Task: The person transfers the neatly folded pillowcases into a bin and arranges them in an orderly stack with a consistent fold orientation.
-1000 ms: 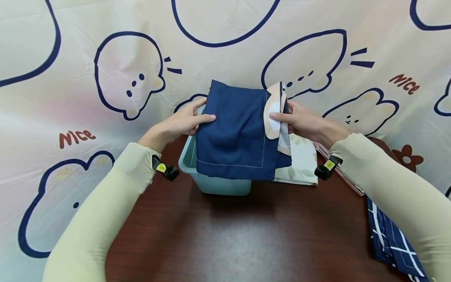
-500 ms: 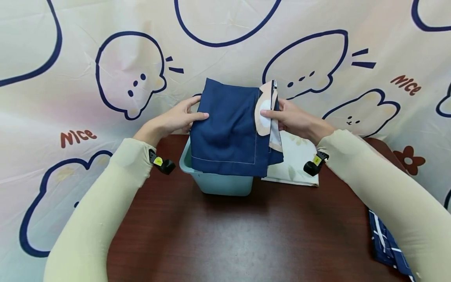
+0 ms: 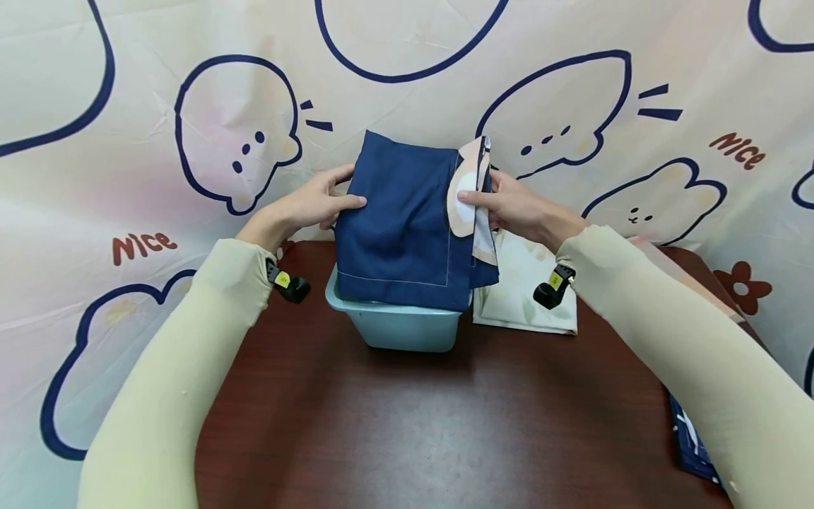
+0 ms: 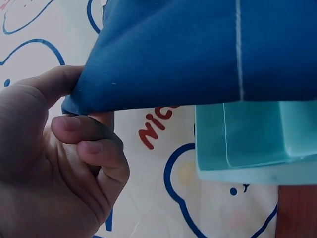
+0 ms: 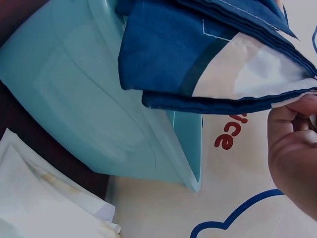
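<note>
A folded navy cloth [image 3: 400, 219] with white stitching and a peach-and-white print at its right side hangs between my two hands. My left hand [image 3: 314, 201] pinches its left edge, thumb on the front; the left wrist view shows the fingers curled at a corner of the cloth [image 4: 163, 54]. At the right edge, my right hand [image 3: 518, 205] pinches the folded layers, seen also in the right wrist view. The cloth is over a light blue plastic bin [image 3: 407, 330] and hides most of its opening. Its lower edge is at the bin's front rim.
A folded white cloth [image 3: 524, 290] lies on the dark wooden table [image 3: 407, 424] right of the bin. A navy cloth with white lines [image 3: 693, 438] is at the table's right edge, partly behind the right sleeve. A printed curtain [image 3: 394, 113] hangs behind the table.
Both hands have moved left and slightly up in the head view, carrying the navy cloth from the bin's right side to above it. More of the white cloth shows now.
</note>
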`<state>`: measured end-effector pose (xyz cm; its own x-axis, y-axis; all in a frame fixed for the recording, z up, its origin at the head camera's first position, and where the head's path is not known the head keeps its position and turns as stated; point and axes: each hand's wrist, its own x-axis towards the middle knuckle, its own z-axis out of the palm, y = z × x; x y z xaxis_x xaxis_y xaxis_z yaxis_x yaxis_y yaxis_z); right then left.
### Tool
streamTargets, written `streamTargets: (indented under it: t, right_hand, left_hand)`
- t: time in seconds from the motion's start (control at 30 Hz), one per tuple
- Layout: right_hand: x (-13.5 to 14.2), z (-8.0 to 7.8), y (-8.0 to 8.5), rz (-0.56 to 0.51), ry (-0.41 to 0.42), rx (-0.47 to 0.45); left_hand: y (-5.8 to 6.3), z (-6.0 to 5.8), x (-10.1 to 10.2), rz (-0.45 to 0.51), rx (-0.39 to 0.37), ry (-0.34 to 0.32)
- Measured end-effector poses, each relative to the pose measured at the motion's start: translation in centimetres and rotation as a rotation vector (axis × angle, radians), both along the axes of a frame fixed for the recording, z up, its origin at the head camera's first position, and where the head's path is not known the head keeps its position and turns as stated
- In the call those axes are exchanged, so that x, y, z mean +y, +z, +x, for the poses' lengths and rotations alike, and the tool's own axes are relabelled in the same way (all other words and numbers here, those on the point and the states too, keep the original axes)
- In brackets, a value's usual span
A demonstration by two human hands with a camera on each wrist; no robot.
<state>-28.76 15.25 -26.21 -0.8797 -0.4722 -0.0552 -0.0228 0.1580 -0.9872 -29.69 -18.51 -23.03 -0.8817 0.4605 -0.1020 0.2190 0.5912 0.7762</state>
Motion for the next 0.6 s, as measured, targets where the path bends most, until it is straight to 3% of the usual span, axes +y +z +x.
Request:
streamTargets:
  t: [0.6]
  right_hand:
    - [-2.0, -0.5, -0.3, -0.039, -0.054, -0.03]
  left_hand:
    - [-0.3, -0.9, -1.0, -0.088, 0.029, 0.013]
